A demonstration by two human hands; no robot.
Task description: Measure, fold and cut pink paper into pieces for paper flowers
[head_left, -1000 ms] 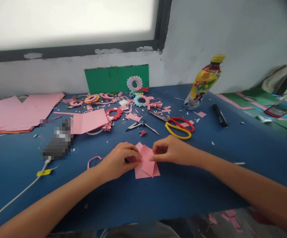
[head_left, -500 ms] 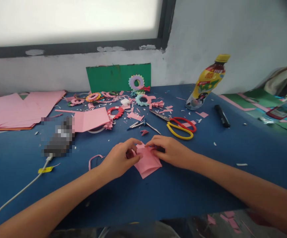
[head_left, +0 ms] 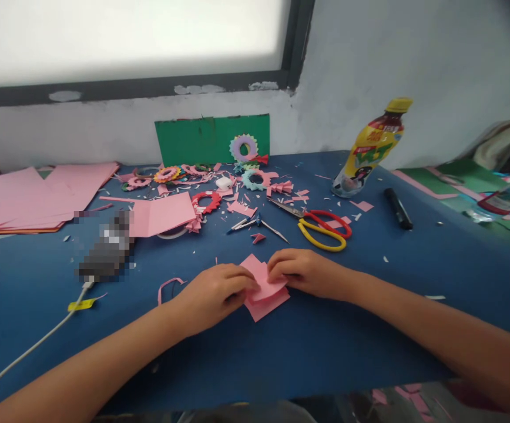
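Observation:
A small folded piece of pink paper (head_left: 267, 305) lies on the blue tabletop in front of me, a flap of it raised above the lower layer. My left hand (head_left: 220, 292) is closed on its left side, fingertips pressing the flap. My right hand (head_left: 305, 271) has its fingers curled over the right edge, gripping the paper there. Fingers hide parts of both side edges. Just beyond the paper sits a tiny folded pink piece (head_left: 258, 238). Scissors (head_left: 323, 230) with one red and one yellow handle lie farther right, blades partly apart.
At the back stand a bottle with a yellow cap (head_left: 369, 147) and a green board (head_left: 193, 141). Paper rings (head_left: 206, 202), scraps and a compass-like tool (head_left: 258, 222) lie mid-table. Pink sheets (head_left: 26, 197) and a cable (head_left: 30, 355) are left, a black marker (head_left: 398, 208) right.
My fingers have shifted from the paper's far edge down towards its middle. The far part has been folded over towards me, and its far corner now shows between my hands.

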